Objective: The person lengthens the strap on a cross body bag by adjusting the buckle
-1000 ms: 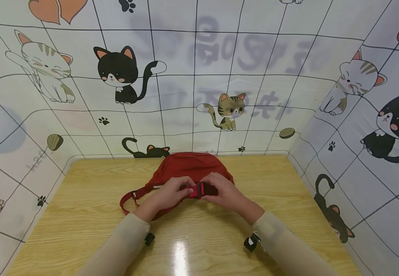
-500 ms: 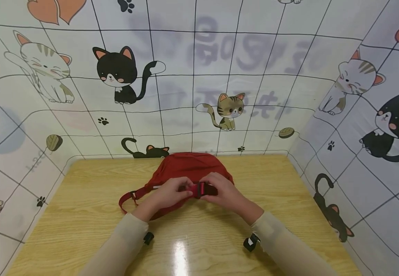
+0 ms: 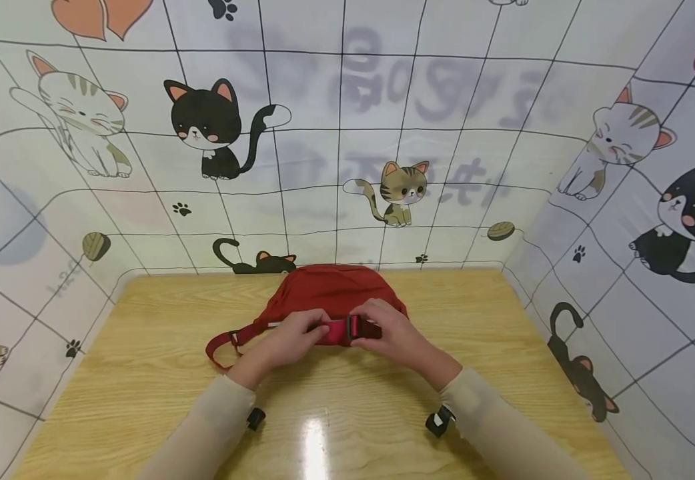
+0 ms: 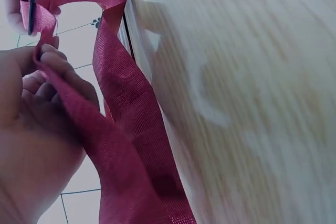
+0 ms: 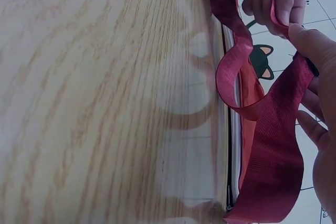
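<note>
A red waist bag (image 3: 335, 288) lies on the wooden table. In front of it, my left hand (image 3: 287, 341) pinches the bag's red webbing strap (image 3: 336, 331) between thumb and fingers. My right hand (image 3: 394, 339) grips the strap at a black slide buckle (image 3: 350, 328), a short way to the right. From the left wrist, the buckle (image 4: 32, 14) appears edge-on at the other hand's fingertips, and the strap (image 4: 134, 93) hangs in a loop. Seen from the right wrist, the strap (image 5: 275, 140) curls below both hands, and the buckle is mostly hidden behind the thumb.
A strap loop with another slider (image 3: 233, 338) lies on the table (image 3: 467, 320) at the bag's left end. A cloth wall (image 3: 317, 153) printed with cats stands behind the table and along both sides. Black wrist cameras (image 3: 437, 423) hang under the sleeves.
My left hand has shifted slightly left and toward me, and a longer piece of strap shows between it and the buckle. The right hand and the bag have stayed almost still.
</note>
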The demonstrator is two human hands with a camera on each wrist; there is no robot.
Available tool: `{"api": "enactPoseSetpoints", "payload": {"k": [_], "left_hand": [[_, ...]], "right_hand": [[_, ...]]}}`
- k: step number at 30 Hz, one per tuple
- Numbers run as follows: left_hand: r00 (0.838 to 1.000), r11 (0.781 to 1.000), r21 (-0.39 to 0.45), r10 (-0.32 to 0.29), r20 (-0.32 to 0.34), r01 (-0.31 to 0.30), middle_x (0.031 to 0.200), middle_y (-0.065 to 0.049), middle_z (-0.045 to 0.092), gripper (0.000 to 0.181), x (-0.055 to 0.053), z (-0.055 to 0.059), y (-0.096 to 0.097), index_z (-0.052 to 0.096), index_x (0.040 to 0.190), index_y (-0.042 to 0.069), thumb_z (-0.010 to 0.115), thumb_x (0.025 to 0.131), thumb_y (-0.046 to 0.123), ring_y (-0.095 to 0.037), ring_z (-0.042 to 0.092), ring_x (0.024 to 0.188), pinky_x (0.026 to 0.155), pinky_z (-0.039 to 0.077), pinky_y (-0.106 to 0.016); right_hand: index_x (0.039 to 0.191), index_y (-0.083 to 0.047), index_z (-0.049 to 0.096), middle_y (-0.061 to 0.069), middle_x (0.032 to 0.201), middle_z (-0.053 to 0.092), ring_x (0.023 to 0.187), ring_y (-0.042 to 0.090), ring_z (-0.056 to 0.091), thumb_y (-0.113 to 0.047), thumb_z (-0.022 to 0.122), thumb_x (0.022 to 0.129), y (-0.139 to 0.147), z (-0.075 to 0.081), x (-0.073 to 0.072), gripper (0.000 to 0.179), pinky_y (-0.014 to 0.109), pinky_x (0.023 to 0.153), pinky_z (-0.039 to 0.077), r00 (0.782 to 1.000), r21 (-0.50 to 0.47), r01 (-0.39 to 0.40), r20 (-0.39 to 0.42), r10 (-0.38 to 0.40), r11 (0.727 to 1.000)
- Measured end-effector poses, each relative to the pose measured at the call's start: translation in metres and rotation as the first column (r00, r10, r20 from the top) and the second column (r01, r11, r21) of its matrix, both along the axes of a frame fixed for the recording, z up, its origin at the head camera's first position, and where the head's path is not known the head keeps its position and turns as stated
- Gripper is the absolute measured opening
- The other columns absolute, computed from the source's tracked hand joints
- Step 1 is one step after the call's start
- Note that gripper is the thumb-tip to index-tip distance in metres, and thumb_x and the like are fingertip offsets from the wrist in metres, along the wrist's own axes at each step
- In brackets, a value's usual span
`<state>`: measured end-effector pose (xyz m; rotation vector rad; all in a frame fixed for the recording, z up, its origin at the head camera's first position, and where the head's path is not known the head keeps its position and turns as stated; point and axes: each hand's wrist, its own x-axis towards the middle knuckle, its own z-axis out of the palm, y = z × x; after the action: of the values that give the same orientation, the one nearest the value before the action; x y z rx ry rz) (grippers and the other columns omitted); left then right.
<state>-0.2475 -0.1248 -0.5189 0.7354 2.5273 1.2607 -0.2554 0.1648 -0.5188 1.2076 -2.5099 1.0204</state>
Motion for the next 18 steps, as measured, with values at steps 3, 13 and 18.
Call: {"api": "enactPoseSetpoints", "payload": {"k": [3,13,18], "left_hand": [[1.0,1.0,0.022,-0.007,-0.019,0.008,0.087,0.007,0.057,0.011,-0.0021,-0.0022,0.0,0.069,0.109,0.026,0.063,0.115,0.02,-0.012,0.056,0.084,0.076,0.047,-0.033],[0.999,0.995,0.094,0.018,0.028,-0.02,0.091,0.006,0.063,0.004,-0.0067,-0.0064,0.0013,0.075,0.111,0.03,0.072,0.11,0.031,-0.014,0.058,0.087,0.074,0.048,-0.031],[0.999,0.992,0.123,0.028,0.045,-0.034,0.089,0.007,0.066,0.007,-0.0081,-0.0047,0.005,0.079,0.111,0.028,0.073,0.11,0.029,-0.014,0.058,0.087,0.074,0.048,-0.031]], "right_hand": [[0.136,-0.018,0.069,-0.006,0.122,0.067,0.114,0.013,0.06,-0.023,0.097,0.089,-0.0006,0.001,-0.0003,0.055,0.039,0.093,0.058,1.0,-0.002,0.001,0.003,-0.001,1.0],[0.136,-0.019,0.069,-0.007,0.122,0.066,0.115,0.013,0.06,-0.021,0.097,0.088,-0.001,0.0008,-0.0006,0.056,0.037,0.096,0.058,1.0,-0.018,-0.005,0.005,0.005,1.0],[0.136,-0.019,0.068,-0.007,0.123,0.067,0.114,0.013,0.06,-0.022,0.097,0.089,-0.0018,-0.0006,-0.0012,0.056,0.035,0.096,0.057,1.0,-0.017,-0.018,-0.008,0.018,1.0]]}}
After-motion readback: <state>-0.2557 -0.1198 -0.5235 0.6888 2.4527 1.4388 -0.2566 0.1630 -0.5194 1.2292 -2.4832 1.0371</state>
